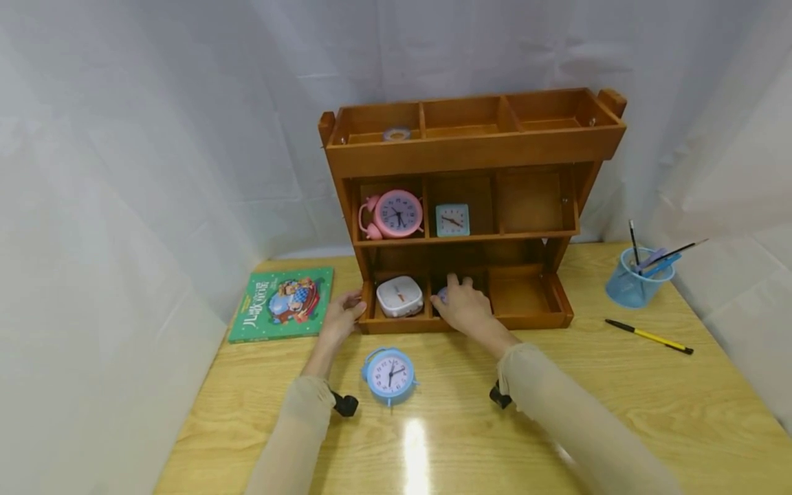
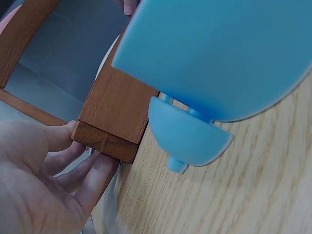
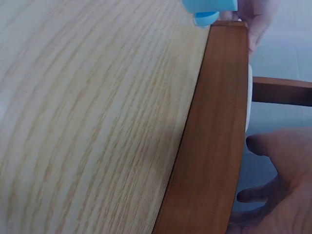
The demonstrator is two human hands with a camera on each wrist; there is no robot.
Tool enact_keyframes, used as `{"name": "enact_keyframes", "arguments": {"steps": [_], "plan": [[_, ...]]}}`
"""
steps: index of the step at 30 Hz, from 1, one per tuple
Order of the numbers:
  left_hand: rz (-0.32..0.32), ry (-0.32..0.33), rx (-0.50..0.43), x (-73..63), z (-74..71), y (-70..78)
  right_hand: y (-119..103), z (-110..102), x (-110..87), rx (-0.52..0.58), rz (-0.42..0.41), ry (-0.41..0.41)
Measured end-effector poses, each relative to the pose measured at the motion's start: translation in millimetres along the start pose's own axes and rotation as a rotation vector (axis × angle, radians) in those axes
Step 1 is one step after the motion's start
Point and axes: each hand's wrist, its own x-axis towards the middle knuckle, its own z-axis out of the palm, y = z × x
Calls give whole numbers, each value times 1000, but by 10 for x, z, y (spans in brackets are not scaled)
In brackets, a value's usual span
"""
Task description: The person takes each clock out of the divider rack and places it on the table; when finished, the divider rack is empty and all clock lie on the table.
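My left hand (image 1: 342,315) grips the lower left front corner of the wooden shelf (image 1: 464,322), thumb on one side and fingers on the other, as the left wrist view shows. In the bottom middle compartment, my right hand (image 1: 465,306) reaches over a small purple round object (image 1: 442,294), mostly hidden under the fingers. A white clock or timer (image 1: 399,296) sits in the compartment to its left. On the table between my forearms is a light blue twin-bell alarm clock (image 1: 390,375), its back large in the left wrist view (image 2: 214,53).
The middle row holds a pink alarm clock (image 1: 396,214) and a small square mint clock (image 1: 452,220). A tape roll (image 1: 397,134) lies in the top left compartment. A green book (image 1: 281,304) is at left; a blue pen cup (image 1: 632,282) and a yellow-black pen (image 1: 650,336) are at right.
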Motion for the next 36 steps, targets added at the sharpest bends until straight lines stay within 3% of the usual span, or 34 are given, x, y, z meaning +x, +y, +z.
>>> {"name": "enact_keyframes", "arguments": {"steps": [17,23,29,36], "plan": [[1,-10,30,19,-6,26,136,-70,36,417,126,-75],[4,-15,24,32,-13,52,162,-91,29,441,79,-72],[4,-15,38,48,-27,63,184,-153,17,506,103,-110],[15,-4,-3,46,-22,-28,161,-202,44,396,93,-159]]}}
